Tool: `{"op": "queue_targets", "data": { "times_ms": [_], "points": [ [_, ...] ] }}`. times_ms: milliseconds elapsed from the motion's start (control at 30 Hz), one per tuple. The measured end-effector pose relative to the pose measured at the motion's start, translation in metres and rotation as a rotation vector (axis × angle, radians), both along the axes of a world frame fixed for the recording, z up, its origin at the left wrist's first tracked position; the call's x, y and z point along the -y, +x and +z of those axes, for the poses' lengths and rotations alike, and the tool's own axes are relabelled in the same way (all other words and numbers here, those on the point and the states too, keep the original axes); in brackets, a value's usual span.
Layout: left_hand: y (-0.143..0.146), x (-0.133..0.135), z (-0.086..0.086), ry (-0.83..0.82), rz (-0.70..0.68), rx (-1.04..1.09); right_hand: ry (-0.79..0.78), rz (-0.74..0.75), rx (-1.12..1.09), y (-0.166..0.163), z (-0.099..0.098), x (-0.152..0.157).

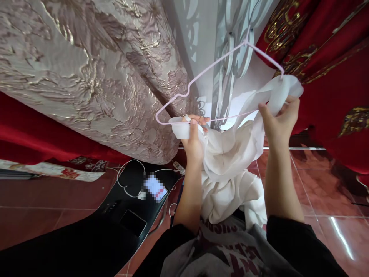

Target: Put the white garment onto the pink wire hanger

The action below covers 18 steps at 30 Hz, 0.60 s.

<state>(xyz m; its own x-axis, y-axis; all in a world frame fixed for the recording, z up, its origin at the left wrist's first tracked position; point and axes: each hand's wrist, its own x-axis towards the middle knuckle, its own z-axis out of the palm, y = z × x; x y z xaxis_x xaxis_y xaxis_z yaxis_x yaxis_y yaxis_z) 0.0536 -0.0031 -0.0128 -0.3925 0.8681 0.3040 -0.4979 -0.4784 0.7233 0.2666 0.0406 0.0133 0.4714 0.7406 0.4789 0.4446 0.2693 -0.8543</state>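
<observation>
The left hand [193,144] pinches an edge of the white cloth [227,156] against the lower bar of the pink hanger [219,60]; the right hand [280,123] grasps the cloth at the hanger's right end. Between them the cloth sags, dropping in folds toward the near side. It looks light, soft and perhaps slippery, best taken by its edges; the thin hanger seems stiffer, best held by its bar. The hanger's long axis runs left to right, right end farther, its neck pointing far.
</observation>
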Motion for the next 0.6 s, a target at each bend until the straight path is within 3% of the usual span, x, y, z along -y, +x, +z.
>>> {"op": "queue_targets", "data": {
  "times_ms": [167, 367, 433, 533, 600],
  "points": [
    [-0.004, 0.002, 0.0, -0.017, 0.006, -0.062, 0.041, -0.103, 0.158, 0.0, 0.016, 0.008],
    [-0.008, 0.001, 0.003, -0.044, 0.018, -0.077, 0.189, -0.161, -0.053, 0.02, 0.026, 0.006],
    [-0.008, 0.001, 0.003, -0.051, 0.016, -0.083, 0.122, -0.087, -0.241, 0.025, 0.036, 0.002],
    [-0.011, 0.001, 0.005, -0.065, 0.025, -0.095, -0.01, 0.169, -0.498, 0.037, 0.058, -0.001],
    [-0.017, -0.002, 0.007, -0.056, 0.03, -0.087, -0.078, 0.306, -0.416, 0.052, 0.071, -0.002]
  ]
}}
